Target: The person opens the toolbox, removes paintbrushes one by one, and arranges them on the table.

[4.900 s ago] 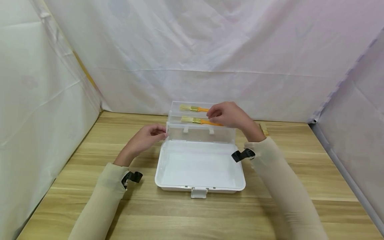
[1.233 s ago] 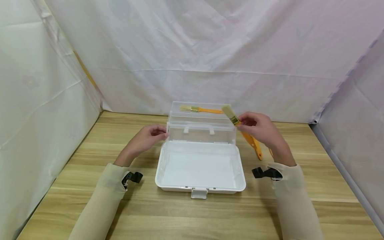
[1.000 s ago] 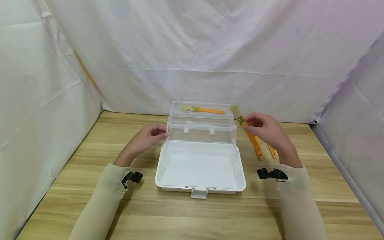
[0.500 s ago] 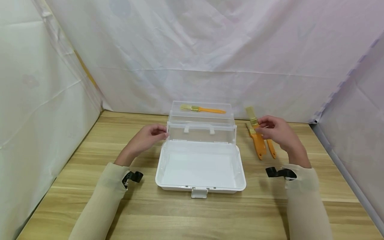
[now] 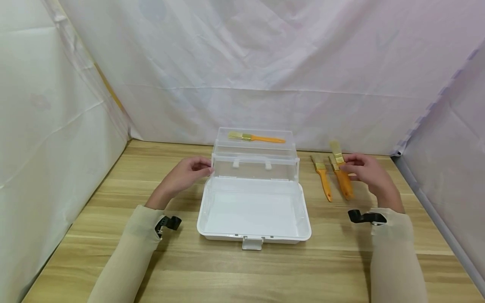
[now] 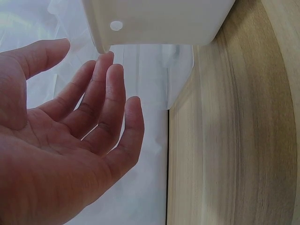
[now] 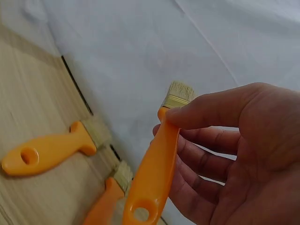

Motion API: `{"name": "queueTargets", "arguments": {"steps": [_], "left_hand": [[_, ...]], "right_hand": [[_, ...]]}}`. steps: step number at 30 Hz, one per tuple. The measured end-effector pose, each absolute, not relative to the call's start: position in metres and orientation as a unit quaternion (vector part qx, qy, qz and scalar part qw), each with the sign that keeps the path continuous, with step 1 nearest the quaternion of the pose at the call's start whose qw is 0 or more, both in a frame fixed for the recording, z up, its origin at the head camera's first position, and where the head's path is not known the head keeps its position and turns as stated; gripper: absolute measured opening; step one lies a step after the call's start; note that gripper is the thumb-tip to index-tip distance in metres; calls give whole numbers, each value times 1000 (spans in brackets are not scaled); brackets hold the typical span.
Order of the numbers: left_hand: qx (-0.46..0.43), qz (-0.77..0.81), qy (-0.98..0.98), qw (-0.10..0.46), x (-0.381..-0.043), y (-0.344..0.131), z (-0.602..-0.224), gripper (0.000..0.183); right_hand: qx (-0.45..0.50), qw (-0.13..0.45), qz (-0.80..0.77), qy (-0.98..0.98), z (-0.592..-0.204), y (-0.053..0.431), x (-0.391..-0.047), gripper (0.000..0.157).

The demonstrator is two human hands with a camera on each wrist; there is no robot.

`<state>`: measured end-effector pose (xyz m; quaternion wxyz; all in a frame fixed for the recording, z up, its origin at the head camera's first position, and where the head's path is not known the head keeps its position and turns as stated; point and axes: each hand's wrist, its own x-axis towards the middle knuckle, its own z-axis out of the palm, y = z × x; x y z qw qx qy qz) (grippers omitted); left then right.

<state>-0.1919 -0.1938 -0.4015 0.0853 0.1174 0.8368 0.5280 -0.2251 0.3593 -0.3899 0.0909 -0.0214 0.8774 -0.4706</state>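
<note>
My right hand (image 5: 365, 170) pinches an orange-handled paintbrush (image 7: 157, 161) between thumb and fingers, just below its gold ferrule, bristles pointing away. Under it in the head view, a second paintbrush (image 5: 332, 163) lies on the table, partly covered by the held one. To the left lies another paintbrush (image 5: 323, 183). One more paintbrush (image 5: 265, 139) rests on the raised clear part of a white storage box (image 5: 254, 214), whose lid stands open at the back. My left hand (image 5: 185, 174) has relaxed, bent fingers, fingertips at the left side of that raised part.
The box's front latch (image 5: 252, 243) hangs down over the front edge. White cloth (image 5: 257, 63) hangs behind the wooden table (image 5: 250, 277) and along both sides. Black wrist mounts sit at both sleeves.
My right hand has taken the lower of two paintbrushes off the raised clear part and carried it right, over the paintbrushes on the table. My left hand has stayed at the box.
</note>
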Motion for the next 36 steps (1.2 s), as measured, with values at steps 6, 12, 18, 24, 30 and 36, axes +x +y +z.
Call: {"name": "queueTargets", "arguments": {"steps": [6, 12, 18, 24, 30, 36], "left_hand": [[115, 531, 835, 87, -191, -194, -401, 38], [115, 533, 833, 88, -191, -194, -401, 38], [117, 535, 832, 88, -191, -194, -402, 39], [116, 532, 834, 87, -192, -193, -402, 38], [115, 531, 835, 88, -192, -194, -402, 38], [115, 531, 835, 88, -192, -194, -403, 36]], "right_hand": [[11, 86, -475, 876, -400, 374, -226, 53], [25, 76, -471, 879, -410, 386, -227, 57], [38, 63, -468, 881, -422, 397, -227, 60], [79, 41, -453, 887, -431, 405, -227, 62], [105, 26, -441, 891, -439, 406, -230, 60], [120, 30, -439, 890, -443, 405, -231, 57]]}}
